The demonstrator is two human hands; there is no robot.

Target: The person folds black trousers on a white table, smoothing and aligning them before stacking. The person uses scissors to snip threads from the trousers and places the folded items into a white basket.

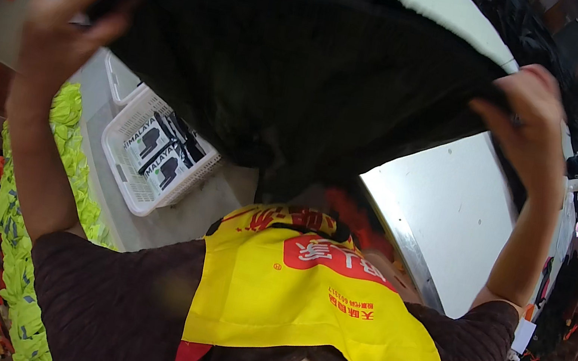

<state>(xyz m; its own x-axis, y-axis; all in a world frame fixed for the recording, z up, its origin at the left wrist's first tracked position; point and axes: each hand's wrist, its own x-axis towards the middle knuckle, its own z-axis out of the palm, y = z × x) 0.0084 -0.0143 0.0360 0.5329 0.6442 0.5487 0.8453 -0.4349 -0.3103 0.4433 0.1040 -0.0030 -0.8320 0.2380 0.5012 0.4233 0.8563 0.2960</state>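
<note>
- The black cloth (pixel 298 76) is held up in the air, above and to the right of the white basket (pixel 186 187). It looks dark and soft, spread wide at the top and narrowing downward; its folds are difficult to see.
- The left hand (pixel 71 6), above the basket and a little to its left, has its fingers bent closed around one corner of the cloth; it is blurred.
- The right hand (pixel 531 105), far to the right of the basket, pinches the opposite corner between thumb and fingers.
- Inside the basket lie white printed pieces (pixel 148 139) with black pictures, and thin black strips (pixel 179 137) beside them.
- Just behind the basket, a second white container (pixel 120 99) is partly covered; its content cannot be told.
- Left of the basket: bright yellow-green fabric (pixel 74 154).
- Right of the basket: a white table (pixel 452 199).
</note>
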